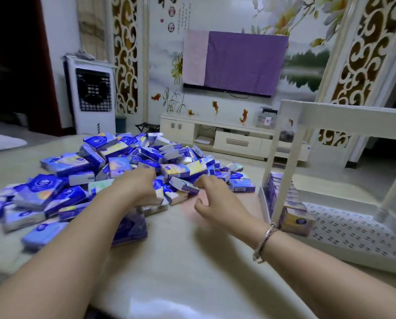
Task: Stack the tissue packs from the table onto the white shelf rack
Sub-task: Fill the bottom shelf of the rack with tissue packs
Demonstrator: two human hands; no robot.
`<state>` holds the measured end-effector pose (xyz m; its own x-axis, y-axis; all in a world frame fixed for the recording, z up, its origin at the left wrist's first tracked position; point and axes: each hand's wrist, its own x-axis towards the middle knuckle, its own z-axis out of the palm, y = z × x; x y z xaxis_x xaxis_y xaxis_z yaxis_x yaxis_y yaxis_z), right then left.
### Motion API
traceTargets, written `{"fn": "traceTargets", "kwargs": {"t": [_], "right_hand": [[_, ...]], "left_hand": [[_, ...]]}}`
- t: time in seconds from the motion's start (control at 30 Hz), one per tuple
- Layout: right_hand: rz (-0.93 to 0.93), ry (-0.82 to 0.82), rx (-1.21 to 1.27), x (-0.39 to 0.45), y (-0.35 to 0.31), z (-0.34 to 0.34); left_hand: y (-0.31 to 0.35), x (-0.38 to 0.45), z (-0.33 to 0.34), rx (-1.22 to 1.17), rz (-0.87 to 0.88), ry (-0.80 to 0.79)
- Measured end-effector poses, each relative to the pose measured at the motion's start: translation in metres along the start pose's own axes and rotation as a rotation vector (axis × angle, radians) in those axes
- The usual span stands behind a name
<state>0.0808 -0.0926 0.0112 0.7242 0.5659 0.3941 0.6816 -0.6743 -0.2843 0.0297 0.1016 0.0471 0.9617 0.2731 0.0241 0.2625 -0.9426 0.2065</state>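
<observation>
A big heap of blue and purple tissue packs covers the left and middle of the table. My left hand lies over the heap's near edge, back up, with its fingers hidden among the packs. My right hand reaches in beside it; its fingertips touch a tilted pack and the thumb is apart below. The white shelf rack stands on the table at the right. A row of packs stands along its lower perforated shelf, with another pack at the near end.
The rack's upper shelf and thin white legs stand over the lower shelf. Beyond the table are a white TV cabinet, a wall TV under a purple cloth and a white air cooler.
</observation>
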Motion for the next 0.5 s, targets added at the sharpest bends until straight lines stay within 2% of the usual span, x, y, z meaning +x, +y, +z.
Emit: {"fn": "traceTargets", "kwargs": {"t": [0.23,0.4,0.5], "right_hand": [[0.077,-0.039,0.024,0.055,0.002,0.047],[0.125,0.096,0.149,0.052,0.006,0.056],[0.157,0.153,0.296,0.046,0.005,0.054]], "left_hand": [[-0.02,0.015,0.013,-0.059,-0.04,-0.028],[-0.017,0.023,0.02,-0.168,-0.002,-0.001],[-0.01,0.025,0.023,-0.099,-0.02,-0.028]]}}
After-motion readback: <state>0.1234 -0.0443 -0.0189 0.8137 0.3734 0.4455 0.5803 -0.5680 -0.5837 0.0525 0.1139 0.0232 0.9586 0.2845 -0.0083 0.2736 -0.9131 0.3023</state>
